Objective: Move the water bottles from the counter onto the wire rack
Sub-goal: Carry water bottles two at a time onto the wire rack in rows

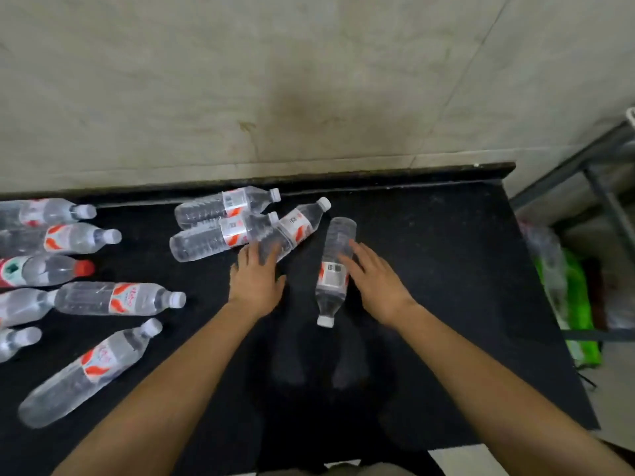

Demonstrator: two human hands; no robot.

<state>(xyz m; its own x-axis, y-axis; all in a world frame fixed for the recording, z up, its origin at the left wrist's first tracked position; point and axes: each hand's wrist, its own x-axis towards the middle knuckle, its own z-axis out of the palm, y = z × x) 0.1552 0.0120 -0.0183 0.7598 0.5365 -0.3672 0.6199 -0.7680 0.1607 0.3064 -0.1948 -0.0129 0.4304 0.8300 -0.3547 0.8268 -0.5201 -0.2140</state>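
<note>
The left edge cuts off several bottles (20, 214) on the table (429, 235), and the wire rack (604, 187) at right is blurred.

One wide-angle view, worn on the person's head, looks forward and steeply down onto the black worktop (446, 269) from close above. It faces the pale wall (275, 80) that runs along the far edge of the worktop. Both forearms enter from the near edge of the picture and reach away from the camera, with the left hand (256, 280) and right hand (372, 280) near the centre. The worktop's right end and a metal rack (604, 187) beside it fall at the right margin, where straight lines bend.
</note>
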